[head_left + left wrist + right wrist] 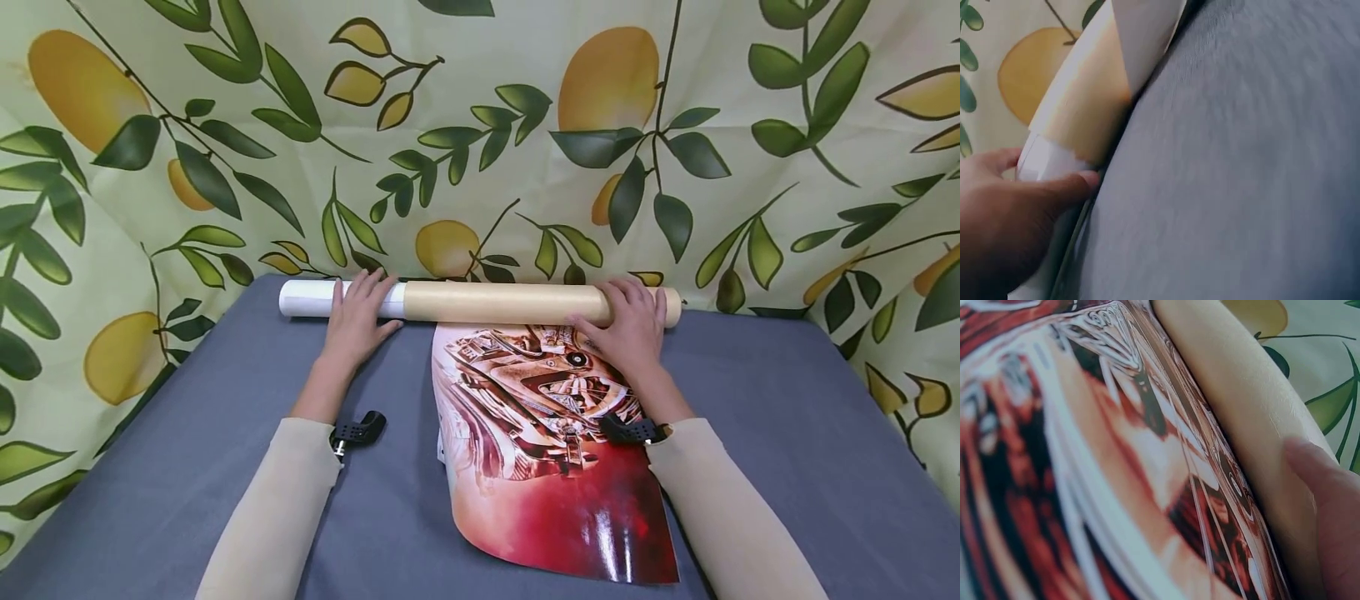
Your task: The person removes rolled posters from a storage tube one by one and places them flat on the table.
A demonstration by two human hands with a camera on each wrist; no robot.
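A long rolled tube [487, 302] lies across the far edge of the grey table [787, 433]; it is tan over most of its length and white at its left end [307, 297]. A glossy red and cream poster [551, 450] spreads from the roll toward me. My left hand [358, 321] rests flat on the white end, fingers straight; in the left wrist view its fingers [1054, 194] touch the white paper [1047, 161] beside the tan roll [1085, 106]. My right hand [626, 321] lies flat over the tan part, fingers [1329, 506] pressing the roll [1247, 406] above the poster [1085, 456].
A cloth backdrop [480, 133] printed with lemons and leaves rises right behind the roll and wraps both sides of the table. Black wrist straps [358, 429] sit on both beige sleeves. Grey cloth lies bare left and right of the poster.
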